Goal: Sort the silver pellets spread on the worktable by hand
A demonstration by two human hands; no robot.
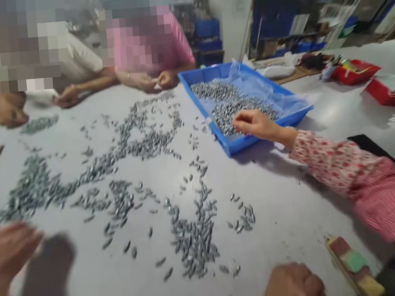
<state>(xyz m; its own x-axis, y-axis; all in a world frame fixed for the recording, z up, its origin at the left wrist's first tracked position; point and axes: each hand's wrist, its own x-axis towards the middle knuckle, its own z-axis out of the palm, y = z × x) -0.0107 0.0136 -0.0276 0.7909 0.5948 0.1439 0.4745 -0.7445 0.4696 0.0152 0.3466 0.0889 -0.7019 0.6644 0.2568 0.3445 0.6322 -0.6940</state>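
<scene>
My left hand (pixel 10 251) is at the lower left edge, slightly blurred, its fingers stretched out above the white table. Beyond its fingertips lies a long pile of small, shiny grey, spindle-shaped metal pieces (pixel 32 184). At the bottom edge, right of centre, my right hand (pixel 293 286) is closed with the fingers curled under. Whatever it holds, if anything, is hidden. Between my hands a denser heap of the same metal pieces (pixel 196 244) spreads on the table, with loose ones around it. A smaller cluster (pixel 246 217) sits above my right hand.
A co-worker's hand (pixel 255 123) reaches from the right over a blue tray (pixel 228 148) of metal pieces. Across the table are two people's hands (pixel 156 82). A wooden block with a green piece (pixel 355 263) lies at lower right; red containers (pixel 355 71) stand farther back.
</scene>
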